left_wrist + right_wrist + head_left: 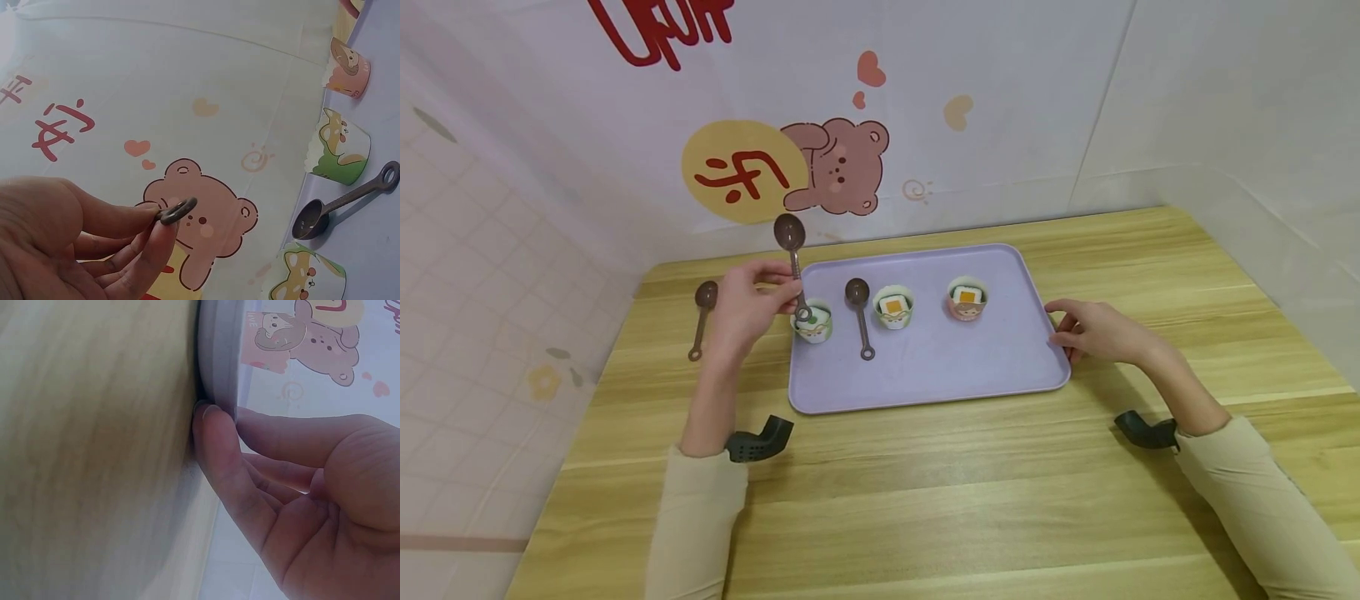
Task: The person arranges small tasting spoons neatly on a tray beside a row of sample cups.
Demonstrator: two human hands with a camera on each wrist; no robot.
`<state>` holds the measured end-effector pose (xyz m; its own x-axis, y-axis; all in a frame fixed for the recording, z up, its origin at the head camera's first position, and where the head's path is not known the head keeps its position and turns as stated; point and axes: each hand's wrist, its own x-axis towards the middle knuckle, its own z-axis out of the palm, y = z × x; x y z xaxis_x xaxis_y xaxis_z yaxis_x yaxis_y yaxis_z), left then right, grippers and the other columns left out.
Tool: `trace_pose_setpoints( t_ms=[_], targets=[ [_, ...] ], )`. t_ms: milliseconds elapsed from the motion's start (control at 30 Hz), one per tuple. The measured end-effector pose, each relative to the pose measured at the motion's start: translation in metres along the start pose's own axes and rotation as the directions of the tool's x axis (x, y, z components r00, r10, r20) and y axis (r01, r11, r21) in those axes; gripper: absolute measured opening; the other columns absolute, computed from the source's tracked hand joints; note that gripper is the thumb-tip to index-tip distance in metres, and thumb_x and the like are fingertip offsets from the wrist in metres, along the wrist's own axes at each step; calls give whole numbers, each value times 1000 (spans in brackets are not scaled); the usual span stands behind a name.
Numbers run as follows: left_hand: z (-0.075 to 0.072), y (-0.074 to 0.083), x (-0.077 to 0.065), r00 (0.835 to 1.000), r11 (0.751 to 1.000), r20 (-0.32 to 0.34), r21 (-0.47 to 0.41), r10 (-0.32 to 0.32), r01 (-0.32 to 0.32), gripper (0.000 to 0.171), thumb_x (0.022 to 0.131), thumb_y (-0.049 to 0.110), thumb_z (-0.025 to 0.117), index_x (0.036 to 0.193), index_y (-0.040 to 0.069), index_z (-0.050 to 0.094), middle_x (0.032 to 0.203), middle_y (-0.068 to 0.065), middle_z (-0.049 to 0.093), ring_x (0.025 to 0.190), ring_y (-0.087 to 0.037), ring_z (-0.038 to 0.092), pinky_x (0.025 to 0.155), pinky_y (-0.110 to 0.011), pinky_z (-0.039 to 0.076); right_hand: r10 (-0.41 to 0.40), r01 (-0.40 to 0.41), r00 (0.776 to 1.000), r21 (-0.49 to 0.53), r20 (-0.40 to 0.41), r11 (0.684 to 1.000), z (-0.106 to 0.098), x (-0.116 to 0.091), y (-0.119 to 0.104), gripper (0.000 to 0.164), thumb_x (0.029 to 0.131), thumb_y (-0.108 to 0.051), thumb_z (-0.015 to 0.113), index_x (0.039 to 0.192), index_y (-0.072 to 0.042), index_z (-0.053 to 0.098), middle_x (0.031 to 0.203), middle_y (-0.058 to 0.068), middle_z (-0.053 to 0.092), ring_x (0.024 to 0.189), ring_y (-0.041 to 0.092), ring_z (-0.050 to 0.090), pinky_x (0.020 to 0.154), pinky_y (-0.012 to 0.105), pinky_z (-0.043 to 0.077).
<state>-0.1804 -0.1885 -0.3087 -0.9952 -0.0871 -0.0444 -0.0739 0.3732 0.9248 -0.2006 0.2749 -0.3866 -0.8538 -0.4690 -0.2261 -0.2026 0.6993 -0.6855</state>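
Observation:
My left hand (pixel 741 308) pinches the handle of a brown measuring spoon (pixel 789 232), bowl end up, over the left end of a lilac tray (pixel 947 358). In the left wrist view thumb and fingers grip it by the ringed handle end (pixel 180 212). Just behind the spoon stands a green paper cup (pixel 814 335), partly hidden. A second brown measuring spoon (pixel 857 292) lies on the tray, beside another green paper cup (pixel 892 315). Farther right is a pink paper cup (pixel 967 311). My right hand (pixel 1101 331) holds the tray's right rim between thumb and fingers.
A third brown measuring spoon (pixel 705 296) lies on the wooden table (pixel 925 500), left of the tray. White blocks with orange squares sit in two cups. A printed wall cloth (pixel 1000 142) hangs behind the table's back edge.

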Motion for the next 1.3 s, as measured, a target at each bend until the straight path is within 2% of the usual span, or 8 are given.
trace_pose_setpoints(
  t_ms=[433, 667, 1033, 1200, 1300],
  targets=[
    [9, -2, 2, 999, 999, 26, -11, 35, -35, 27, 95, 1, 68, 120, -9, 61, 107, -18, 62, 69, -10, 65, 70, -24, 60, -7, 7, 1000, -7, -4, 1000, 0, 0, 1, 49, 97, 3, 61, 139, 18, 39, 91, 15, 66, 69, 22, 68, 61, 32, 59],
    [15, 0, 0, 999, 999, 28, 15, 38, -39, 27, 95, 2, 69, 120, -7, 62, 106, -18, 62, 69, -13, 65, 67, -24, 59, -22, 22, 1000, -26, -3, 999, -1, 0, 1, 51, 98, 1, 63, 139, 19, 38, 90, 15, 67, 67, 22, 67, 60, 33, 59],
    [26, 1, 0, 996, 997, 55, -11, 72, -71, 26, 95, 0, 68, 118, -10, 62, 103, -20, 62, 67, -14, 65, 69, -32, 61, -23, 23, 1000, -32, 0, 999, -1, 0, 2, 52, 98, 0, 63, 139, 19, 37, 91, 16, 67, 67, 23, 67, 60, 34, 59],
    [32, 3, -2, 995, 997, 66, 2, 72, -72, 26, 94, 0, 69, 118, -8, 63, 103, -19, 62, 67, -14, 65, 74, -39, 62, -25, 25, 1000, -28, 1, 999, -1, 0, 2, 52, 97, 0, 63, 138, 19, 38, 90, 15, 67, 67, 23, 68, 61, 34, 59],
    [36, 3, -2, 994, 997, 74, 14, 80, -81, 26, 94, 0, 70, 117, -8, 63, 102, -18, 62, 67, -14, 65, 73, -39, 62, -25, 25, 1000, -32, 1, 999, -1, 1, 3, 51, 97, 0, 63, 138, 19, 38, 90, 15, 67, 67, 23, 68, 61, 34, 59]
  ],
)
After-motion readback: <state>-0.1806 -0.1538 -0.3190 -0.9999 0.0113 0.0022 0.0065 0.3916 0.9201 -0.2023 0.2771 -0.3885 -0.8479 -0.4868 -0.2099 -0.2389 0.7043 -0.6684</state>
